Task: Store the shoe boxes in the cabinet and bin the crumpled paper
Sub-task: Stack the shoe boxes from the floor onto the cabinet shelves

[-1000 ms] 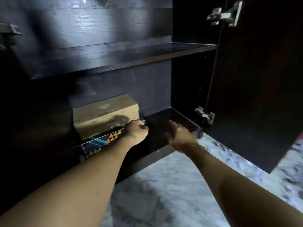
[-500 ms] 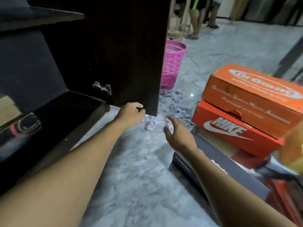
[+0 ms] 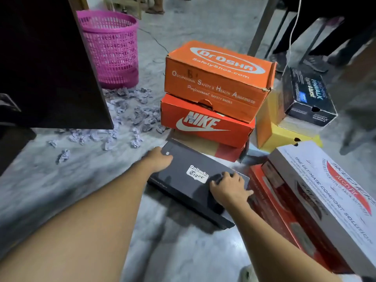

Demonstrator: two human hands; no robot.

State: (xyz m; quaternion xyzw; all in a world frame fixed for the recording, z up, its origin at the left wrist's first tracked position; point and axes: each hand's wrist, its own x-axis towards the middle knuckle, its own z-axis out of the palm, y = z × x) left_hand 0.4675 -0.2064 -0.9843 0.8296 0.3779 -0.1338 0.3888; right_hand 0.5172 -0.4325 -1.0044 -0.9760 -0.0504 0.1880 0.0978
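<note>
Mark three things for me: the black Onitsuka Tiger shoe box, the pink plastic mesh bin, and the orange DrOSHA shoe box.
Black Onitsuka Tiger shoe box (image 3: 183,165): head view, bare lid.
Pink plastic mesh bin (image 3: 110,48): head view, front mesh wall.
Orange DrOSHA shoe box (image 3: 211,86): head view, printed front side.

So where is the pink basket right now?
In the head view the pink basket stands upright on the floor at upper left, just beyond the dark cabinet door, with the crumpled paper scattered in front of it.
</note>
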